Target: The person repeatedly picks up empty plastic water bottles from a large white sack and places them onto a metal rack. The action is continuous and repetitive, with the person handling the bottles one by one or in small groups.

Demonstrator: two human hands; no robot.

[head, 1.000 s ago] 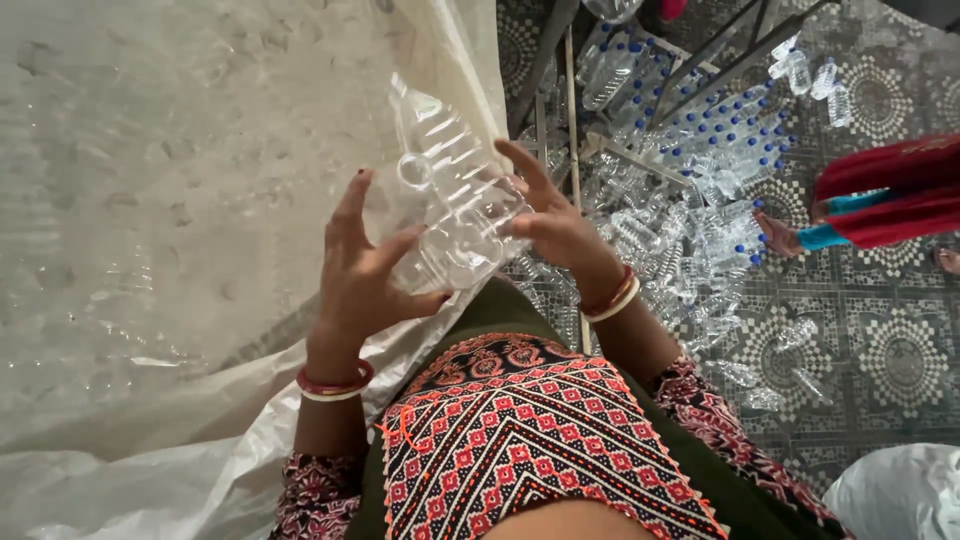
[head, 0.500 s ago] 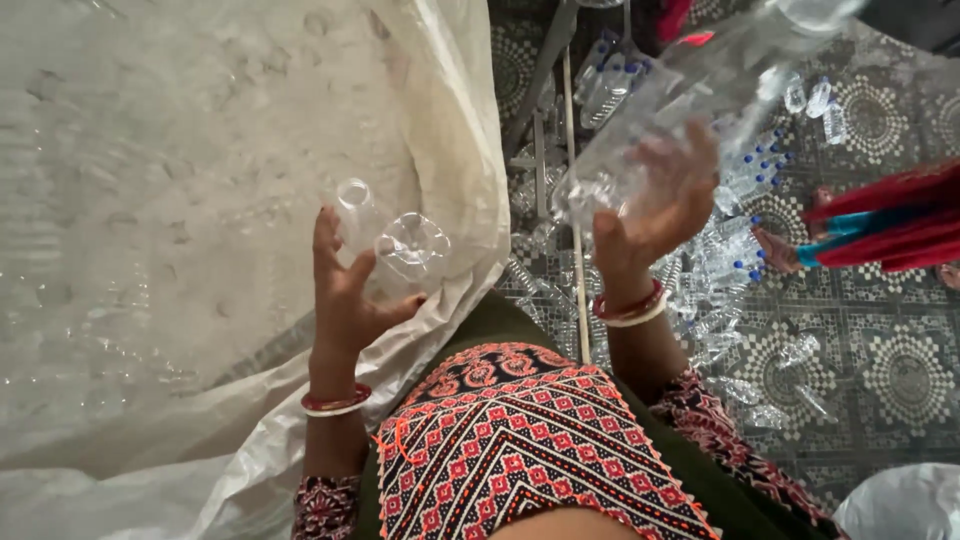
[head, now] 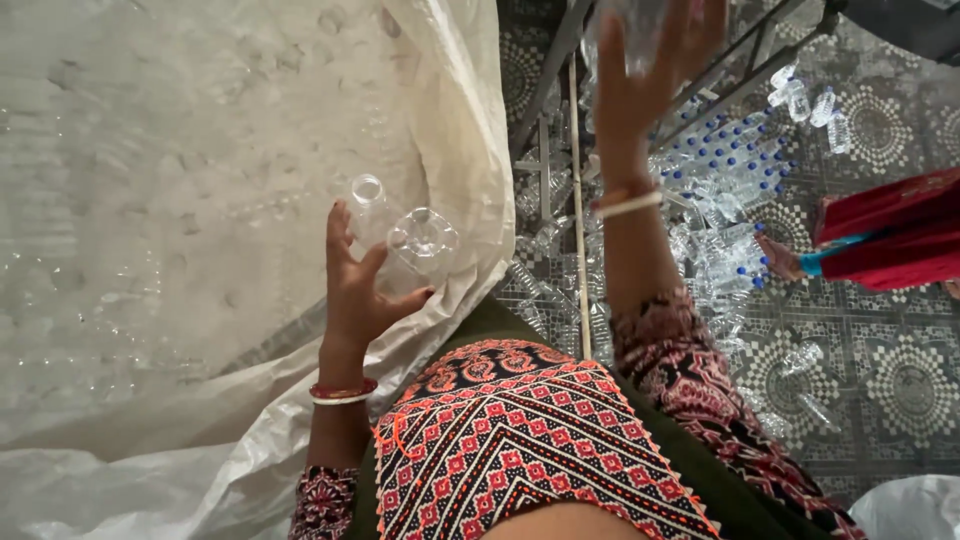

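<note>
Clear plastic bottles fill this head view; two small ones sit against the left hand, one showing its round open neck, the other its moulded base, both over the mouth of a big white woven sack; the left fingers are spread apart and curled lightly, thumb out to the side, with the bottles resting against the fingertips rather than being squeezed; whether the hand truly grips them cannot be told; red and white bangles ring that wrist.

Raised near the top edge, the right hand is blurred; its fingers are fanned apart around a larger clear bottle that is cut off by the frame; whether they are clamped on it or merely touching it cannot be told; a white bangle circles the right wrist, and a patterned sleeve runs down the forearm.

Below lies the person's lap in red patterned cloth; to the right, a heap of clear bottles with blue caps is spread over a patterned tile floor, near thin metal bars; another person's foot and red garment show at the right edge.
</note>
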